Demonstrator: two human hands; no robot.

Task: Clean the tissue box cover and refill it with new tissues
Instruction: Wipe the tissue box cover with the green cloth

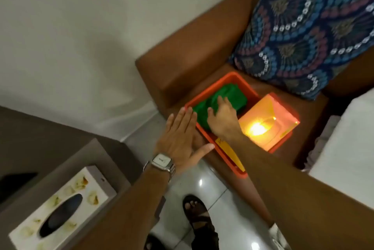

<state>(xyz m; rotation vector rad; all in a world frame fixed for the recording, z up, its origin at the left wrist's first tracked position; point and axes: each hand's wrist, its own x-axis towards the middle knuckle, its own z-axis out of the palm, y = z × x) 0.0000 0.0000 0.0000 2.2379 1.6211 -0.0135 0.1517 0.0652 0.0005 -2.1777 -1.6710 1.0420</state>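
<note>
A white tissue box cover [60, 207] with a pale flower print and a dark oval slot lies on a grey-brown table at the lower left. An orange tray [238, 80] rests on a brown sofa seat. Inside it are a green cloth [232, 96] and a clear-wrapped tissue pack [267, 120] that glares with reflected light. My right hand [222, 118] rests on the green cloth, fingers curled over it. My left hand [180, 140], wearing a silver watch, hovers flat with spread fingers at the tray's left rim.
A blue patterned cushion [307, 25] leans on the brown sofa [192, 51] behind the tray. White fabric [348, 138] lies at the right. A sandalled foot [198, 215] stands on the glossy tiled floor between table and sofa. A white wall is at left.
</note>
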